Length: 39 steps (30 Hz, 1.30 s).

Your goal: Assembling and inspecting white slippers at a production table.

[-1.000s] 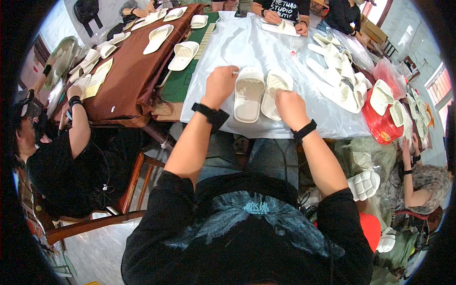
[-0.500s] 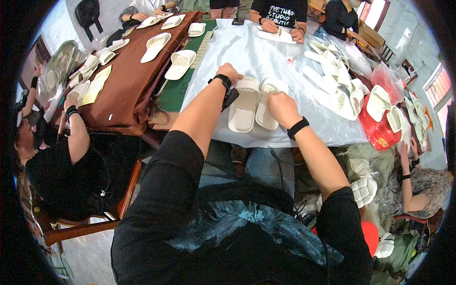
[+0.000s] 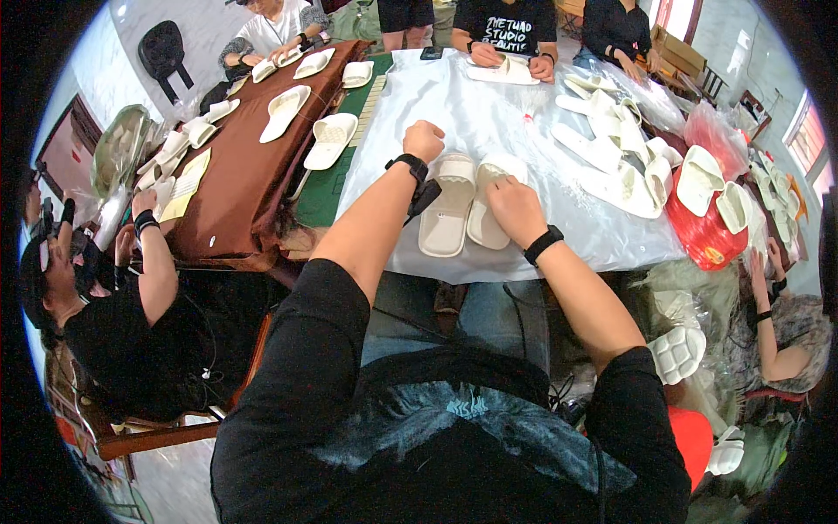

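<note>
Two cream slide slippers lie side by side on the plastic-covered table in front of me, straps on the far side. The left slipper (image 3: 443,229) shows its insole with a small printed mark. My left hand (image 3: 423,141) is curled closed just beyond and left of its strap, apart from it; the inside of the hand is hidden. My right hand (image 3: 517,210) is closed on the right slipper (image 3: 485,229), fingers at its strap and the hand covering its right side. Dark bands circle both wrists.
Many cream slippers (image 3: 602,148) are heaped on the table's right, beside a red plastic bag (image 3: 711,236). On the left, a brown-covered table (image 3: 231,179) holds more slippers and a yellow sheet (image 3: 188,185). Several co-workers sit or stand around; one opposite handles a slipper (image 3: 502,72).
My left hand has drawn away from the left slipper's strap end. Both slippers sit slightly nearer me in view, and my right hand is now flatter against the right one.
</note>
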Available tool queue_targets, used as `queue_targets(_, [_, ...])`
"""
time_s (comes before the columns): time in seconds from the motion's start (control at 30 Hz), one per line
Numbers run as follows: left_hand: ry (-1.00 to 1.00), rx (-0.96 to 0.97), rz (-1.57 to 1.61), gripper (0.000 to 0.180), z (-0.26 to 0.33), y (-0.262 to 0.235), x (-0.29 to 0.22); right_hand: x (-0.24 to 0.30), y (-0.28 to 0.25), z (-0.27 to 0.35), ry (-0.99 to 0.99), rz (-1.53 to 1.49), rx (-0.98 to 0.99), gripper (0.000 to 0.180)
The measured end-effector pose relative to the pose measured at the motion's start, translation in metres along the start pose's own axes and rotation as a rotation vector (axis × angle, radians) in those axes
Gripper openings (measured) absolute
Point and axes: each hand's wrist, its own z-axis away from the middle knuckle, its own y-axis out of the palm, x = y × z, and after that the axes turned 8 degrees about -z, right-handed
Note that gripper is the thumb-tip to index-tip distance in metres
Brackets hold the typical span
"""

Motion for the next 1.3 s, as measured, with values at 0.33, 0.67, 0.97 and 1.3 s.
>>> queue_targets(0.33, [0.124,0.420,0.353,0.009,-0.004,-0.009,-0.055,-0.003,0.007,0.001,0.078,-0.067,0.093,0.011])
queue_targets(0.67, [0.465,0.336,0.082,0.014,-0.006,0.026,-0.057,-0.003,0.016,-0.007,0.152,-0.140,0.134,0.012])
queue_targets(0.97, [0.474,0.326,-0.242,0.014,-0.003,0.031,-0.047,-0.007,0.012,0.000,0.119,-0.147,0.149,0.014])
queue_targets(1.3, [0.001,0.119,0.084,0.016,0.003,0.018,-0.033,-0.007,0.012,0.003,0.073,-0.194,0.160,0.015])
